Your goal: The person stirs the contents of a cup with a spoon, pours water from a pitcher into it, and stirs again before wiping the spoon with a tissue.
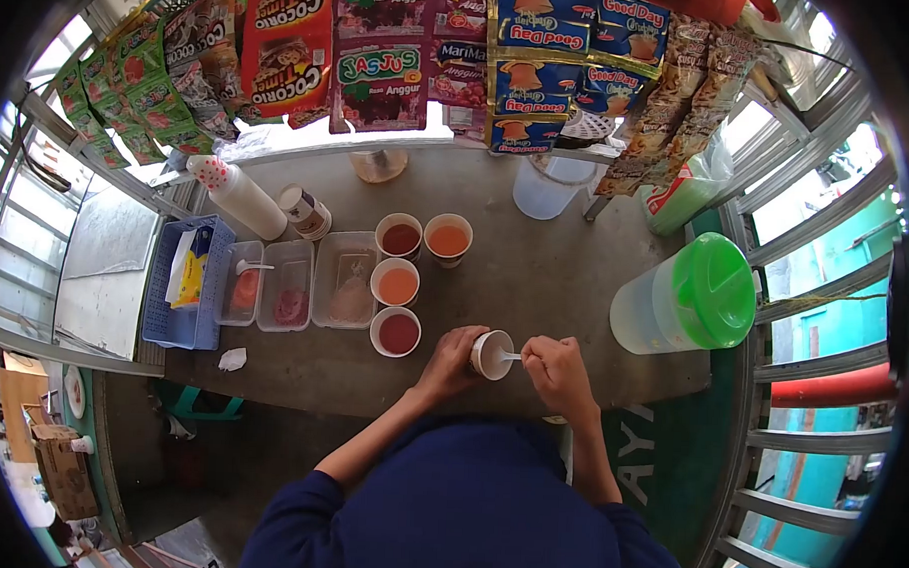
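A small white paper cup with a rounded rim [488, 356] sits just right of centre in the lower half of the frame, gripped around its left side by the left hand [454, 362]. Its mouth faces the camera, showing a pale inside; whether anything lies at the bottom is hard to tell. A thin white plastic spoon [512, 356] lies nearly level across the picture, its handle end pinched in the right hand [557, 373] and its other end inside the cup. Left of them, around mid-frame, four white paper cups of red and orange drink [395, 282] stand upright, close together.
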Motion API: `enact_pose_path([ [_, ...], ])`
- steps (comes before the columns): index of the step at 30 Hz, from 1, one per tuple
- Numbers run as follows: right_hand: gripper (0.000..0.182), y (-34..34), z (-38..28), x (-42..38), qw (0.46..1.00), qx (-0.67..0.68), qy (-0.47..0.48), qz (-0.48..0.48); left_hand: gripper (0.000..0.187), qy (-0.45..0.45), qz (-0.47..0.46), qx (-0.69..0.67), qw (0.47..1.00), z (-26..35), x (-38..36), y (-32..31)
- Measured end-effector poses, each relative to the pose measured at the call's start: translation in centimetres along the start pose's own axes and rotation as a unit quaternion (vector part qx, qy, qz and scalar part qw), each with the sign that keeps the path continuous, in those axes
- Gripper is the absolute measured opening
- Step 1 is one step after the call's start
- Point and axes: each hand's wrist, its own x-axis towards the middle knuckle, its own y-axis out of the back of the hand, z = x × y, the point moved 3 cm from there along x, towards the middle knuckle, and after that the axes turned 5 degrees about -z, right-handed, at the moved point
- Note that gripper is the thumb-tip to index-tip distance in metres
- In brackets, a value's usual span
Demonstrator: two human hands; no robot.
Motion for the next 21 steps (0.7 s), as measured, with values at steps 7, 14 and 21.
enact_pose_path([
  [7, 0.019, 0.2, -0.4, 0.3, 0.998, 0.046, -0.016, 0.029, 0.081, 0.005, 0.007, -0.007, 1.0, -0.1, -0.2, 0.0],
  [14, 0.02, -0.4, 0.3, 0.0, 0.999, 0.024, -0.037, 0.022, 0.081, -0.002, 0.004, -0.001, 1.0, 0.0, 0.0, 0.0],
  [21, 0.021, 0.0, -0.5, 0.4, 0.996, 0.062, -0.038, 0.054, 0.081, 0.008, 0.008, -0.012, 1.0, -0.3, -0.2, -0.2],
])
